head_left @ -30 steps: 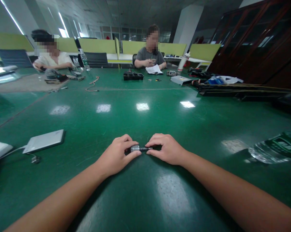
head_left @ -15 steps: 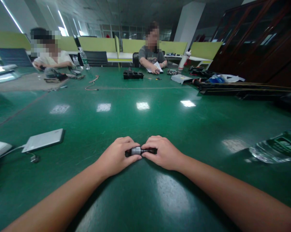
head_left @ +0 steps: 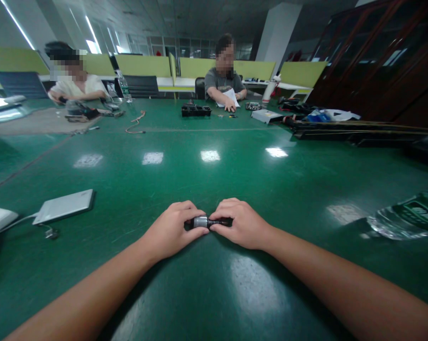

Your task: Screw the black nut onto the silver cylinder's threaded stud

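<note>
While left hand (head_left: 169,229) pinches silver cylinder (head_left: 200,221), right hand (head_left: 245,224) pinches dark shaft (head_left: 221,221).

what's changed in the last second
The right hand moved left along the dark rod, close to the silver cylinder. A co-worker's hand came down toward the table. The left hand still holds the cylinder; the bottle stayed put.

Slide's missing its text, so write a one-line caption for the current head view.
Left hand grips a cylinder, right hand a rod in line with it, over a table.
</note>
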### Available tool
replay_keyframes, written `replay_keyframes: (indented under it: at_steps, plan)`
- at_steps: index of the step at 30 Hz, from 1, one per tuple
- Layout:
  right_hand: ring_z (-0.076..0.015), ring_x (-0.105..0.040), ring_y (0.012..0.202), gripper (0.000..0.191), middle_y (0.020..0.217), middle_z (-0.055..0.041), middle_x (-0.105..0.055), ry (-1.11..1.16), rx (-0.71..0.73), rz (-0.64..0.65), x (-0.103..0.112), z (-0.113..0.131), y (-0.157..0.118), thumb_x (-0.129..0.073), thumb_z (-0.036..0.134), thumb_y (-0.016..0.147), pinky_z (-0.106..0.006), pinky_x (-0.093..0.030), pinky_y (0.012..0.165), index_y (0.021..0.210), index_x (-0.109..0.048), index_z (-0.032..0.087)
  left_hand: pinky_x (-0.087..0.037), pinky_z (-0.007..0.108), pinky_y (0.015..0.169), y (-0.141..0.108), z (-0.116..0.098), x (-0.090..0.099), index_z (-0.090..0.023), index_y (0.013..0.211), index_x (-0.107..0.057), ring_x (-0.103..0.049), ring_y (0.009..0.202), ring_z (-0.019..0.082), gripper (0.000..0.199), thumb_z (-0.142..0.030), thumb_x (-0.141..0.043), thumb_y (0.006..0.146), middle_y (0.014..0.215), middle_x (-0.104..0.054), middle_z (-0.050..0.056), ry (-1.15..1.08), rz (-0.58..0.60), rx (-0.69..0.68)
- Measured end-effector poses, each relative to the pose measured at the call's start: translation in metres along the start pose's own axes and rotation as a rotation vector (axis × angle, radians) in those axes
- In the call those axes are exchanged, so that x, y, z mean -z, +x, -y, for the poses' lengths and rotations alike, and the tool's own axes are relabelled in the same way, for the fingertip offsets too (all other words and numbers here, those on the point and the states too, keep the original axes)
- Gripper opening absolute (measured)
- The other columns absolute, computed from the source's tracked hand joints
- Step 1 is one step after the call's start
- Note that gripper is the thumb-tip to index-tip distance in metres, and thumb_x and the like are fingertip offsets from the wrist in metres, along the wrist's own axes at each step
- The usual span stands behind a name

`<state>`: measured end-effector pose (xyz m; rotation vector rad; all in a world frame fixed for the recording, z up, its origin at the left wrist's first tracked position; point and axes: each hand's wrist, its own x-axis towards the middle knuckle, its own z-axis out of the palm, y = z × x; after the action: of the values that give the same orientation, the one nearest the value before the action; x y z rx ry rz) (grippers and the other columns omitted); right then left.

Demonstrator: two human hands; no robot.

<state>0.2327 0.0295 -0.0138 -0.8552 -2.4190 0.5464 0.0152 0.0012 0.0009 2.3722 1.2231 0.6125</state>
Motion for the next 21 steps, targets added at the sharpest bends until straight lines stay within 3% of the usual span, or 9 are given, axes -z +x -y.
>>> replay_keyframes:
  at_steps: [21]
  plan:
    - [-0.0156, -0.061, 0.072, 0.008, 0.074, -0.0018, -0.069, -0.015, -0.049, -0.001, 0.0029, -0.0001, -0.0012, -0.071, 0.019, 0.077, -0.031, -0.042, 0.076, 0.085, -0.074, 0.019, -0.047, 0.029, 0.075, 0.0005, 0.0010, 0.0000, -0.022, 0.104, -0.072, -0.062, 0.082, 0.018, 0.022, -0.032, -0.071, 0.085, 0.090, -0.067, 0.003, -0.004, -0.008, 0.009]
